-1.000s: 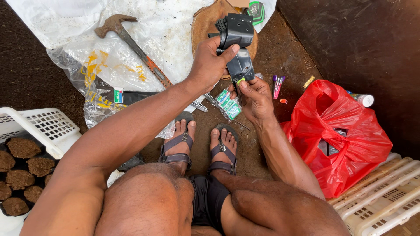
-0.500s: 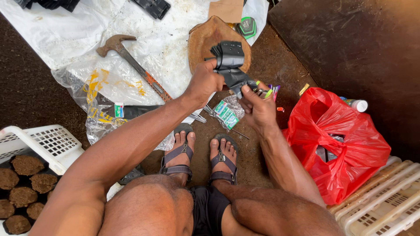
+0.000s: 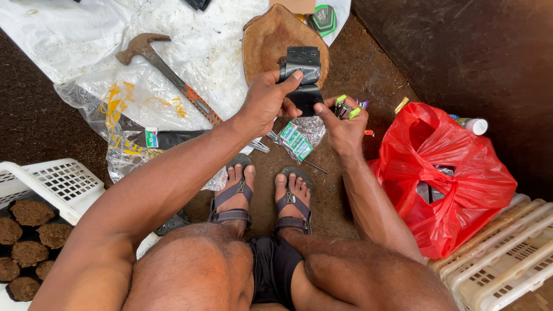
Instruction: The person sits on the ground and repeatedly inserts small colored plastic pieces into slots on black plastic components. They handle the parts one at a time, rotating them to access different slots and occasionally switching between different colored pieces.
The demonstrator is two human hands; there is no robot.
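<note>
Black folded strap piece (image 3: 302,75) held just in front of wooden slab (image 3: 271,40); left hand (image 3: 266,103) fingers clamped on its upper part, right hand (image 3: 341,124) fingers pinching its lower end. Hammer (image 3: 167,72) well left of slab, red plastic bag (image 3: 455,173) to its right

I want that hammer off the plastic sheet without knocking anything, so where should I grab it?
Take the hammer by the bare stretch of handle just below the rusty head, coming from straight above. It lies flat on the white plastic sheet, head up-left, while its orange lower end runs under the left forearm, so that end looks blocked.
</note>
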